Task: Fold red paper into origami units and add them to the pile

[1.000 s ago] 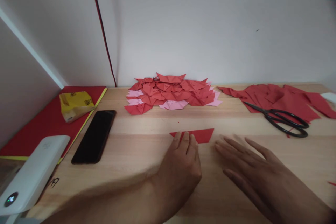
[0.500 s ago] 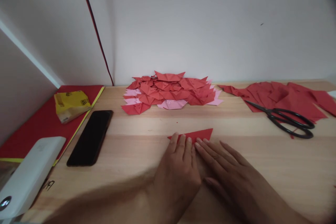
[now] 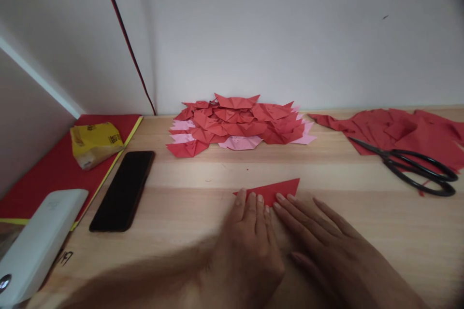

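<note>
A folded piece of red paper (image 3: pixel 279 189) lies flat on the wooden table in front of me, its pointed right corner exposed. My left hand (image 3: pixel 250 246) rests its fingertips on the paper's left part, fingers stretched side by side; the thumb is out of sight. Lying flat beside it, my right hand (image 3: pixel 319 231) touches the paper's lower right edge with its fingertips, fingers extended. The fingers cover the paper's lower edge. Farther back, against the wall, sits a pile of folded red and pink paper pieces (image 3: pixel 235 128).
Black-handled scissors (image 3: pixel 416 164) lie partly over crumpled red paper sheets (image 3: pixel 391 128) on the right. To the left are a black phone (image 3: pixel 123 190), a white power bank (image 3: pixel 43 246) and a yellow packet (image 3: pixel 97 142) on a red folder (image 3: pixel 39 178). A dark cable (image 3: pixel 125 34) runs down the wall.
My right hand's fingertips have slid slightly right along the paper, widening the gap from my left hand. The left hand has hardly moved. The view has shifted a little.
</note>
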Demonstrator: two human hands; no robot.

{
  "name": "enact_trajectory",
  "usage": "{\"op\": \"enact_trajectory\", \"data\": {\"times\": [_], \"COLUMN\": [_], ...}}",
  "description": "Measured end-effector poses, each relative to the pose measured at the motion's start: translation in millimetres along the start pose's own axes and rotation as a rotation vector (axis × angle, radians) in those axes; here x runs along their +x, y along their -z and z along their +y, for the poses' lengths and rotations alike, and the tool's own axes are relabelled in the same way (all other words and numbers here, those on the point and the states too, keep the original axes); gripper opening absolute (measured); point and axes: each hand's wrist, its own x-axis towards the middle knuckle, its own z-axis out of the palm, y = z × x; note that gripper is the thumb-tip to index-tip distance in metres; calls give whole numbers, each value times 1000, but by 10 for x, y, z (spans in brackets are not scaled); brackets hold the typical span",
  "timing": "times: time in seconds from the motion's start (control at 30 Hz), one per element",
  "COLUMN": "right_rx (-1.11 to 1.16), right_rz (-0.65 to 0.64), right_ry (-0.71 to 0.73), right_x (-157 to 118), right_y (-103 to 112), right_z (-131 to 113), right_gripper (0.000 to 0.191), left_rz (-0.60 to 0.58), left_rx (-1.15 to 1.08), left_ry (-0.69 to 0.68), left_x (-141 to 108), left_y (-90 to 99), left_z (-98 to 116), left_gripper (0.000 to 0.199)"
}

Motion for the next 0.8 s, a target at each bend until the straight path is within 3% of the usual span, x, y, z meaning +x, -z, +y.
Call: {"op": "enact_trajectory", "data": {"times": [0.13,0.27,0.43,0.57,0.8], "right_rx": [123,328,415,448,489], "right_rz": [15,-19,-117,-159,-179], "right_ry": [-34,-214,-312,-321,-325], "right_x": [73,166,267,319,358], "right_y": [63,48,-43,-56,-81], "right_z": [70,200,323,360,350], "right_gripper": [34,28,26,20,11], "left_rz": [-15,-2,-160,-210,-224], "left_rx": [-5,-82,-374,-461,-521], "left_ry": [-11,-13,178,276,287], "left_x": [-18,24,165,216,195], "left_y": [-5,-18,-19,-54,-141], "left_z": [-4,-93,-297,-403,-419], "left_gripper": [25,19,3,21,23]}}
